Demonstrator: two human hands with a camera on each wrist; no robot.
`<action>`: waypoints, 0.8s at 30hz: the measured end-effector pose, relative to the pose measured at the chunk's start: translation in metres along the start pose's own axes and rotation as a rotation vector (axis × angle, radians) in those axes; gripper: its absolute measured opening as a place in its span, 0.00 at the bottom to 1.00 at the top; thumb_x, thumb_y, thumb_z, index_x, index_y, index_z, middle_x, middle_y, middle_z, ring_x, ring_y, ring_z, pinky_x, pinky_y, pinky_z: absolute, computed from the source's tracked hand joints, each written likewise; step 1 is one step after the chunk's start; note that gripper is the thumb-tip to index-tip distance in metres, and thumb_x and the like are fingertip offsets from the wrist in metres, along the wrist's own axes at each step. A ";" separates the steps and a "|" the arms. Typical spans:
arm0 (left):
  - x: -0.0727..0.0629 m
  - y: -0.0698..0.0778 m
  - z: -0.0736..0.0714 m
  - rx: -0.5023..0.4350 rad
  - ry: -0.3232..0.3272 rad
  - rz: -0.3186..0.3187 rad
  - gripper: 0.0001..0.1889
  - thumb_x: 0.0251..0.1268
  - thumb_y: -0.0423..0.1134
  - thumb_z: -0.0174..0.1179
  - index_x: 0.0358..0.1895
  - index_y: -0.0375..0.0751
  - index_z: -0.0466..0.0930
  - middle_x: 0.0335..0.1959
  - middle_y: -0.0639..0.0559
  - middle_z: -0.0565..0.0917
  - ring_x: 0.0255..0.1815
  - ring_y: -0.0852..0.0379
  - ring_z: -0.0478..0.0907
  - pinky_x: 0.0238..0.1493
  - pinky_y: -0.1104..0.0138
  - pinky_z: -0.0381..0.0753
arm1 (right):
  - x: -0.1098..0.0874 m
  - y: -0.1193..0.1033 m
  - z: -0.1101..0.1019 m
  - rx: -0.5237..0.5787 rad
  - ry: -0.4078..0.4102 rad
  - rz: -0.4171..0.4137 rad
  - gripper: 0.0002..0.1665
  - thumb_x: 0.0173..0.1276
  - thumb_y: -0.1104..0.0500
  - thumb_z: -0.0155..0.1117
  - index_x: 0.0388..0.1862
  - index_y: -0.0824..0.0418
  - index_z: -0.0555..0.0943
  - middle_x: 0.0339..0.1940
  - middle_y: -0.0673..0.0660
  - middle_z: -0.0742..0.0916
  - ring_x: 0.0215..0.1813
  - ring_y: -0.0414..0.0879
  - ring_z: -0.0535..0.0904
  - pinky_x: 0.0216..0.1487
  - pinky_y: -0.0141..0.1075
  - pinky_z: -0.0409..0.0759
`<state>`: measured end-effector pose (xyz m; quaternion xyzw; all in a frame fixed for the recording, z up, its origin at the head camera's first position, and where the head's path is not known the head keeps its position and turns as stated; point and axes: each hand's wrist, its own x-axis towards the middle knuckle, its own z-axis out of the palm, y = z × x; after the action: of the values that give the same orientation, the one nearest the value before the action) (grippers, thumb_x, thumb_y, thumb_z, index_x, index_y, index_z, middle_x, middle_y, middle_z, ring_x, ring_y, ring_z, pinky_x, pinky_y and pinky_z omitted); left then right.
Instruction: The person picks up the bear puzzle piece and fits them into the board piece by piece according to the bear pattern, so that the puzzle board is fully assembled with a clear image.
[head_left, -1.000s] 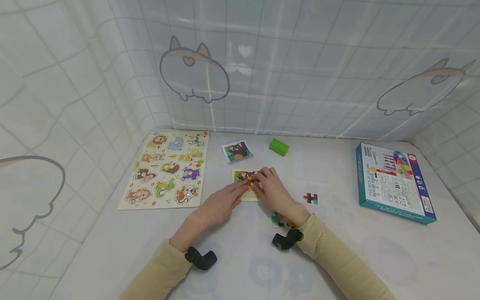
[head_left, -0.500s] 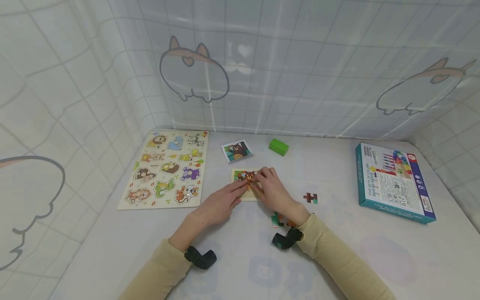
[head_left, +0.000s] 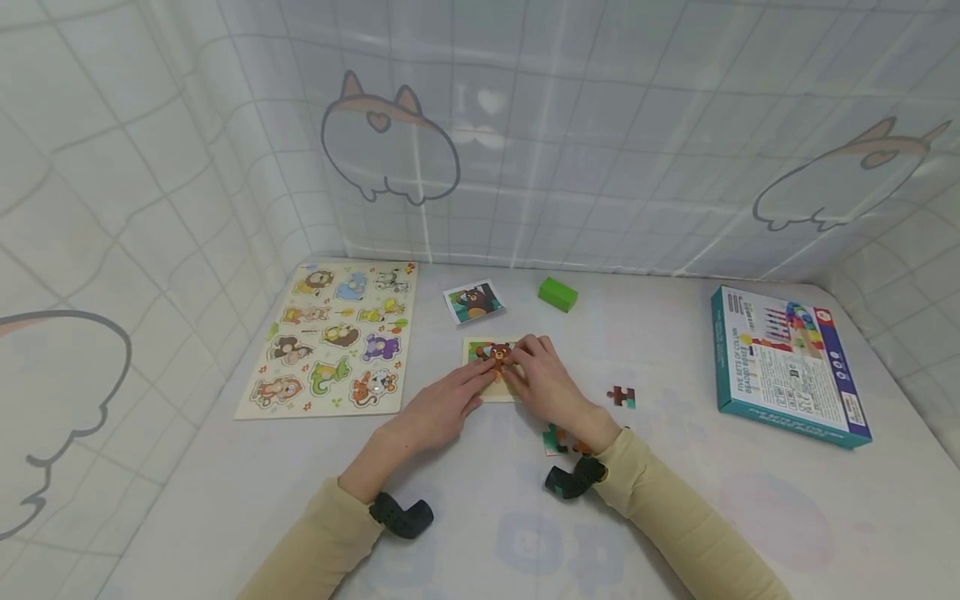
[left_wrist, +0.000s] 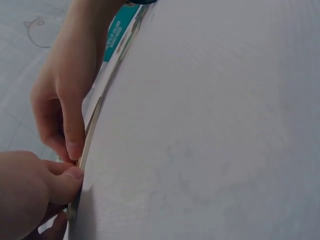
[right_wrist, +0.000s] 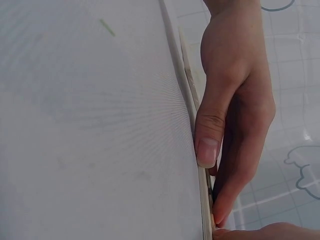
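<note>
A small wooden jigsaw board (head_left: 501, 395) lies flat at the table's middle, with brown bear pieces (head_left: 497, 353) in its upper part. My left hand (head_left: 438, 414) rests at its left side, fairly straight fingertips touching the pieces. From the right, the thumb and fingertips of my right hand (head_left: 552, 385) come together over the bear, seeming to pinch a puzzle piece that they mostly hide. Seen from the left wrist, both hands' fingertips meet close together along the board's edge. One loose puzzle piece (head_left: 622, 396) lies right of the right hand; several more pieces (head_left: 553, 440) sit partly hidden under its wrist.
Behind the board are a bear picture card (head_left: 475, 302) and a green block (head_left: 558, 295). A large animal peg puzzle (head_left: 317, 335) lies at left, a teal-edged toy box (head_left: 795, 367) at right. Printed tile-pattern sheeting (head_left: 570, 192) rises behind.
</note>
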<state>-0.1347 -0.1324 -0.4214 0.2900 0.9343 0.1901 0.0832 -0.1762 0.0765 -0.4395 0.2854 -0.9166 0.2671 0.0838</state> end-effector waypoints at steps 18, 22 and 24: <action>0.000 -0.001 0.001 -0.009 -0.008 -0.001 0.25 0.80 0.38 0.47 0.76 0.40 0.61 0.81 0.49 0.57 0.80 0.49 0.54 0.79 0.56 0.58 | -0.038 0.014 -0.062 0.051 -0.062 0.119 0.20 0.67 0.57 0.70 0.56 0.64 0.82 0.51 0.57 0.82 0.55 0.53 0.74 0.54 0.49 0.79; 0.000 -0.001 0.001 -0.002 -0.010 -0.005 0.25 0.80 0.38 0.46 0.77 0.40 0.61 0.80 0.49 0.57 0.80 0.48 0.54 0.79 0.56 0.58 | -0.056 0.032 -0.078 0.070 -0.046 0.135 0.19 0.66 0.59 0.71 0.55 0.64 0.83 0.51 0.58 0.83 0.55 0.55 0.75 0.53 0.50 0.79; 0.000 -0.001 0.002 -0.001 -0.011 -0.008 0.25 0.81 0.38 0.46 0.77 0.41 0.61 0.81 0.49 0.57 0.80 0.48 0.54 0.79 0.56 0.58 | -0.065 0.042 -0.087 0.080 -0.033 0.137 0.19 0.66 0.60 0.71 0.54 0.64 0.82 0.51 0.58 0.83 0.56 0.55 0.75 0.54 0.52 0.79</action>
<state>-0.1353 -0.1326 -0.4235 0.2875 0.9348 0.1885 0.0893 -0.1468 0.1831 -0.4046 0.2293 -0.9239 0.3040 0.0387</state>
